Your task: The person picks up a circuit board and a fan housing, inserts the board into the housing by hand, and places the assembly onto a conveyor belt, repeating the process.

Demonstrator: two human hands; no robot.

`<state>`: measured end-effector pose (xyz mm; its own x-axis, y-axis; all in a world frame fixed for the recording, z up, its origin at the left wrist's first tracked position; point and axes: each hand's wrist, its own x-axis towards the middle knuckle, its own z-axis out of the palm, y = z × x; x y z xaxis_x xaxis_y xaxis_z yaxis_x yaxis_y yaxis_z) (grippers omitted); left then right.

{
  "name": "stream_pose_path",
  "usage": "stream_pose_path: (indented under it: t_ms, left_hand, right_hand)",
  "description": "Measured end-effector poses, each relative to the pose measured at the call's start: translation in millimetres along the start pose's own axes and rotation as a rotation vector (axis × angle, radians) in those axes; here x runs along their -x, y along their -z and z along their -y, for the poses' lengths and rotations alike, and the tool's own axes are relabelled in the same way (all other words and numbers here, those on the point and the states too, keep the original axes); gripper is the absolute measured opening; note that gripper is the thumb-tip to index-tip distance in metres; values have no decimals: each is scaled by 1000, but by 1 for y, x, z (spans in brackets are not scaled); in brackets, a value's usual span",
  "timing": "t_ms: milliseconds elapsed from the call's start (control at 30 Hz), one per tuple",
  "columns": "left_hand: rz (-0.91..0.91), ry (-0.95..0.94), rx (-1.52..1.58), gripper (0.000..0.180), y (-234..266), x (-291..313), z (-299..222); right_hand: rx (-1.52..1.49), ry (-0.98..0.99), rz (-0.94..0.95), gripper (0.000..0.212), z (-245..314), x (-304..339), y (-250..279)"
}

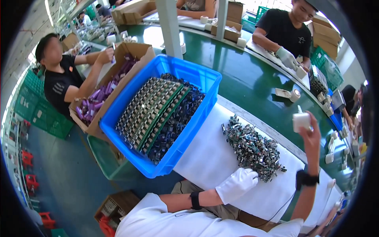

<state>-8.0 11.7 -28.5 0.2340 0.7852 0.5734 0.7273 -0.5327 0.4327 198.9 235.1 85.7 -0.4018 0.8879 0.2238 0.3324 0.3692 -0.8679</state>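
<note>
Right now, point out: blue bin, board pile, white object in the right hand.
Blue bin (191,132): head view, on its right wall.
Board pile (254,147): head view, middle of the heap.
White object (301,122): head view, its blocky body.

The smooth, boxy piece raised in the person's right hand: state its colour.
The boxy piece is white, best seen in the head view.

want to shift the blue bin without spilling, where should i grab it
The blue bin is probably best gripped by its rim at both short ends, coming from outside: the rim shows unobstructed there, while the cardboard box crowds its left long side.
</note>
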Motion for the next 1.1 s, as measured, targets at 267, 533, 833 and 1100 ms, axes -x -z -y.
stream_pose_path:
  t_ms: [267,533,833,1100]
  left_hand:
    - [-37,-60,178,24,17,-1,2]
    - [215,432,813,21,11,-18,-35]
    - [331,713,1000,18,8,-18,-45]
    - [467,621,984,17,10,-9,-40]
  right_hand:
    - [-788,-329,-546,48,4,202,7]
    - [106,-471,-633,22,-14,238,-33]
    - [390,-245,-318,21,64,253,-74]
    - [771,-19,104,26,48,236,-69]
